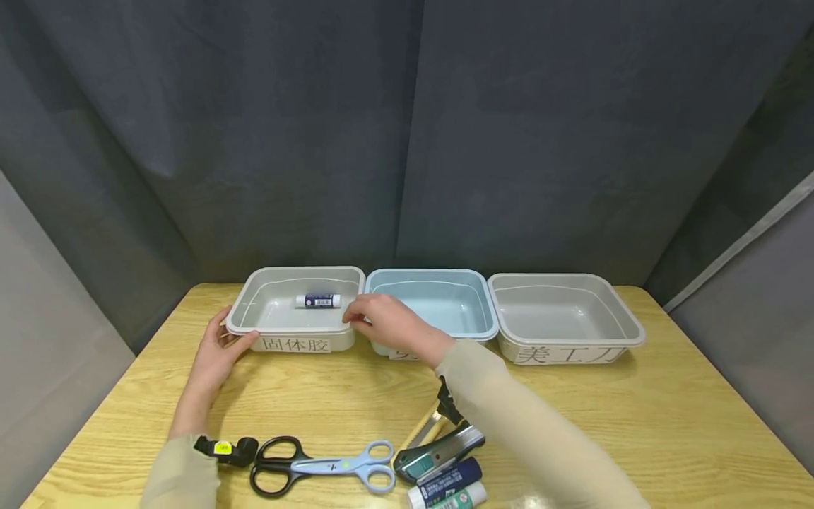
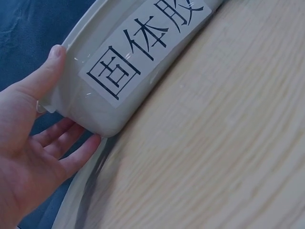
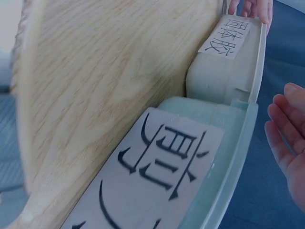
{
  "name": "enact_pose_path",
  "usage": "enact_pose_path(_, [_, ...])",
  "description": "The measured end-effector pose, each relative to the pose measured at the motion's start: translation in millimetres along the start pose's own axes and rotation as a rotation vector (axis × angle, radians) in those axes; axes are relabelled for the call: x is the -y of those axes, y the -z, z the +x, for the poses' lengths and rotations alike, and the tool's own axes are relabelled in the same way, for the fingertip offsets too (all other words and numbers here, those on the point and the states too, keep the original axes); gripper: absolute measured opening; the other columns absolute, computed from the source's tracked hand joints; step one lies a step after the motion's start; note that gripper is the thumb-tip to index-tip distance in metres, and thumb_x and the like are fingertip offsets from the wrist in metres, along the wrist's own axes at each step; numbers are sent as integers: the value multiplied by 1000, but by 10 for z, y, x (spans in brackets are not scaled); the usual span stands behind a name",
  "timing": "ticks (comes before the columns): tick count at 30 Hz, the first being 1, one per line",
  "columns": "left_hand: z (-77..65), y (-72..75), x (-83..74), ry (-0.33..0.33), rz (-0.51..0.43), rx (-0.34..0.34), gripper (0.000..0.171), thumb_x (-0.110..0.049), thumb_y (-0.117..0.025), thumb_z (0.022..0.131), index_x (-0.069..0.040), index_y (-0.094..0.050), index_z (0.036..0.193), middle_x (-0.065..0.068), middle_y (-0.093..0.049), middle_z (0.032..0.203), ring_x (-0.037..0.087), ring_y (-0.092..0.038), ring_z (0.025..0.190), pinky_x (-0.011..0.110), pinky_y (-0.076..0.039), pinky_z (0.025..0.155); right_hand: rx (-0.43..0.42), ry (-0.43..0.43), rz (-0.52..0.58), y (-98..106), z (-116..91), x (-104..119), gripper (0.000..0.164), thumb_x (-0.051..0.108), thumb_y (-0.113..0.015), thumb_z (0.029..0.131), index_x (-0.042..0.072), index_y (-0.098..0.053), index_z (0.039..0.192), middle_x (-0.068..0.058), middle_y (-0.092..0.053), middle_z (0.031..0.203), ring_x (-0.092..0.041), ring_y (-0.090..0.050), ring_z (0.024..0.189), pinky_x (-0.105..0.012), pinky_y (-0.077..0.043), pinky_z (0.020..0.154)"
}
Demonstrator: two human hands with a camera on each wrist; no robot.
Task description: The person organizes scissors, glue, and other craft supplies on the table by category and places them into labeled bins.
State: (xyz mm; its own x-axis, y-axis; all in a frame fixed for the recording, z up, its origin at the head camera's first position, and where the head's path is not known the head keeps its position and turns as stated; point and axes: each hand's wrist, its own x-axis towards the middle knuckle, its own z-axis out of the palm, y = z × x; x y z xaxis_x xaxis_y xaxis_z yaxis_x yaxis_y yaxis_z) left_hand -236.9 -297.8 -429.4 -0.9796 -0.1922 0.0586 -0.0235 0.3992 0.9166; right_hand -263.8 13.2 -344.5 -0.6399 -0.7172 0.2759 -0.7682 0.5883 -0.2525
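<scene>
Currently, left grip (image 1: 213,359) holds grey rectangular plastic bin (image 1: 342,342) by near-left corner; right grip (image 1: 386,322), nearer, loosely curved, bare, hangs just right of navy-and-white cylindrical glue stick (image 1: 319,301) lying left-to-right inside.

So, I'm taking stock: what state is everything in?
Left bin: upright, uncovered
Blue bin: upright, uncovered
Right bin: upright, uncovered
Binned glue stick: on its side
Loose blue glue stick: lying
Green glue stick: lying
Blue scissors: closed, lying flat
Black scissors: blades hidden
Green knife: lying, blade unclear
Yellow knife: partly hidden
Left grip: holding left bin's corner
Right grip: holding nothing
</scene>
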Motion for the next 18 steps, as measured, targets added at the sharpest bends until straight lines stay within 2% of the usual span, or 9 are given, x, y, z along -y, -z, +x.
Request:
enact_pose_path(6, [-5, 19, -15, -19, 20, 17, 85, -38, -61, 85, -15, -7, 147, 23, -33, 136, 33, -37, 121, 11, -36, 79, -24, 38, 16, 79, -181, -48, 12, 11, -60, 87, 13, -69, 95, 3, -64, 91, -9, -58, 84, -25, -47, 75])
enact_pose_path(12, [-14, 39, -41, -41, 68, 53, 87, -39, -59, 86, -15, -3, 148, 24, -30, 138, 36, -36, 123, 34, -34, 92, -41, 22, 25, 112, -395, -107, 13, 12, -62, 86, 13, -69, 96, 4, -64, 89, -7, -58, 80, -22, -47, 71])
enact_pose_path(13, [-13, 48, -40, -45, 72, 60, 87, -39, -59, 86, -15, -3, 148, 24, -30, 139, 36, -35, 123, 34, -34, 92, -42, 25, 27, 116, -429, -112, 13, 12, -62, 86, 13, -69, 96, 4, -64, 89, -7, -58, 79, -21, -47, 71])
enact_pose_path(18, [-8, 112, -33, -50, 88, 84, 88, -39, -60, 86, -13, -3, 147, 23, -29, 140, 35, -36, 122, 20, -35, 85, -44, 40, 45, 127, -588, -124, 12, 12, -63, 85, 13, -69, 96, 4, -64, 88, -6, -58, 77, -19, -47, 69])
